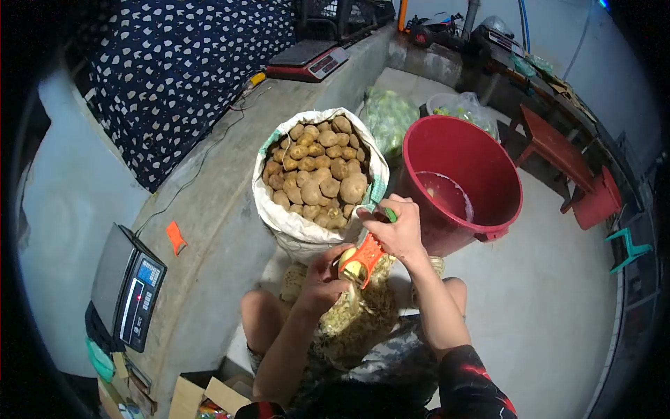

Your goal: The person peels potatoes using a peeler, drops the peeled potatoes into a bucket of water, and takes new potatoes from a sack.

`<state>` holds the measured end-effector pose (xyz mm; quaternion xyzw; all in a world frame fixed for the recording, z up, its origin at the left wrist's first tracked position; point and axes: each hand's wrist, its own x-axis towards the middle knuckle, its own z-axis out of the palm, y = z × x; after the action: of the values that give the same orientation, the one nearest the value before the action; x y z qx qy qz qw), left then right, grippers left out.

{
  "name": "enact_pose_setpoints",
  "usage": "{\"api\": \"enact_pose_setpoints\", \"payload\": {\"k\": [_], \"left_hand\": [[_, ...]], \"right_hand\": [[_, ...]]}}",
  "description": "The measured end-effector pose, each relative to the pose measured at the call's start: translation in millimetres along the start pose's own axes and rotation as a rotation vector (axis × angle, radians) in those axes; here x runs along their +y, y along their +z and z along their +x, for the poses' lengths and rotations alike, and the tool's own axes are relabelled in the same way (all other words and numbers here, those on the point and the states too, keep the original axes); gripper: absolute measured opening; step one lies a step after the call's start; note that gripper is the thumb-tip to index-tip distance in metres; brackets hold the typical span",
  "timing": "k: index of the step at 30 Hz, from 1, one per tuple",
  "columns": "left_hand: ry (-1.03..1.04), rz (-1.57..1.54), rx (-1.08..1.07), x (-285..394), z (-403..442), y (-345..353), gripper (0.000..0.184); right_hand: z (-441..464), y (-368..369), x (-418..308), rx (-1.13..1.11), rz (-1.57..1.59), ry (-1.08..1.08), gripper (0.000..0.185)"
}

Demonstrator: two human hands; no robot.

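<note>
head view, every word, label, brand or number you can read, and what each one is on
No text can be read here.
Black scale panel: markings too small and blurred to read.
Red scale panel: markings too small to read.
Held orange peeler: no readable lettering.

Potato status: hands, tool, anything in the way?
Left hand holding potato, pale flesh showing. Right hand gripping orange peeler over potato. Potato sack ahead, not blocking.

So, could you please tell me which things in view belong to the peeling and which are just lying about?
Belonging to it: orange peeler in the right hand, pale potato in the left hand, peelings, probably the potato sack and red tub.

Apparently lying about: loose orange piece, red scale, black scale, cardboard box.
</note>
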<state>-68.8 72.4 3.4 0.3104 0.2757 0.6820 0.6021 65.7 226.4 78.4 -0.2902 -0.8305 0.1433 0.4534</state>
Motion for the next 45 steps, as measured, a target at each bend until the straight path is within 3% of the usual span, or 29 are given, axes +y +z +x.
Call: {"api": "enact_pose_setpoints", "payload": {"k": [1, 4, 6, 8, 10, 12, 14, 16, 21, 22, 24, 25, 26, 28, 30, 32, 33, 34, 36, 38, 39, 42, 44, 45], "left_hand": [[0.013, 0.075, 0.018, 1, 0, 5, 0.071], [0.022, 0.110, -0.065, -1, 1, -10, 0.069], [-0.029, -0.044, -0.116, -1, 1, -16, 0.067], [-0.001, -0.003, -0.069, -6, 3, -14, 0.068], [-0.013, -0.012, -0.020, 1, 1, -1, 0.068], [-0.011, 0.050, -0.109, 9, 2, 3, 0.069], [-0.047, 0.064, -0.094, 4, 1, -5, 0.070], [0.009, -0.182, -0.123, 6, -1, -5, 0.072], [0.002, -0.172, -0.061, 7, 0, 0, 0.075], [0.001, -0.040, -0.032, 6, 0, -1, 0.074], [-0.003, 0.090, -0.005, 6, 0, 0, 0.073], [-0.011, 0.106, -0.006, 8, -1, 1, 0.071], [-0.017, 0.123, -0.007, 9, -2, 1, 0.069], [-0.035, -0.040, -0.090, 11, -1, -2, 0.067], [-0.052, -0.201, -0.178, 14, 1, 0, 0.066], [-0.025, -0.173, -0.035, 14, -2, 8, 0.062], [-0.025, -0.177, -0.035, 11, -1, 9, 0.062], [0.012, -0.021, 0.000, 10, 0, 10, 0.061], [0.039, 0.141, 0.038, 10, -3, 9, 0.059], [0.020, 0.022, -0.055, 9, -3, 7, 0.061], [0.031, -0.210, -0.054, 8, -2, 8, 0.058], [0.107, -0.278, -0.022, 8, -3, 12, 0.058], [0.068, -0.168, -0.016, 7, 0, 8, 0.060], [0.022, -0.049, -0.008, 8, -1, 6, 0.062]], "right_hand": [[-1, 4, 6, 0.002, 0.001, 0.005, 0.034], [0, 9, 30, 0.035, 0.203, 0.495, 0.036], [1, 4, 30, -0.021, 0.327, 0.628, 0.037], [-2, 3, 16, -0.040, 0.338, 0.497, 0.036], [3, -11, -5, -0.111, 0.123, 0.176, 0.036], [4, -10, -1, -0.124, 0.086, 0.188, 0.036], [3, 0, 25, -0.150, 0.200, 0.506, 0.038], [2, 0, 28, -0.052, 0.375, 0.638, 0.041], [7, -6, -1, -0.112, 0.409, 0.567, 0.039], [6, -6, -5, -0.113, 0.411, 0.571, 0.039], [4, -7, -8, -0.025, 0.053, 0.010, 0.037], [5, -10, -8, -0.005, -0.062, -0.109, 0.035], [4, -6, 1, -0.005, -0.062, -0.108, 0.035], [3, 7, 21, -0.091, 0.211, 0.510, 0.035], [6, 1, 23, -0.062, 0.390, 0.611, 0.032], [3, -1, 9, -0.090, 0.358, 0.580, 0.035], [0, 1, 2, -0.093, 0.301, 0.490, 0.035], [1, -4, -14, -0.032, 0.245, 0.237, 0.032], [-1, -4, -7, -0.045, 0.004, 0.160, 0.035], [-3, 9, 27, -0.022, 0.134, 0.446, 0.036], [3, 9, 28, 0.008, 0.107, 0.499, 0.036], [1, 2, 16, -0.039, 0.419, 0.636, 0.036], [-1, -2, -7, -0.055, 0.306, 0.384, 0.036], [-3, 0, -5, -0.048, 0.103, 0.170, 0.037]]}}
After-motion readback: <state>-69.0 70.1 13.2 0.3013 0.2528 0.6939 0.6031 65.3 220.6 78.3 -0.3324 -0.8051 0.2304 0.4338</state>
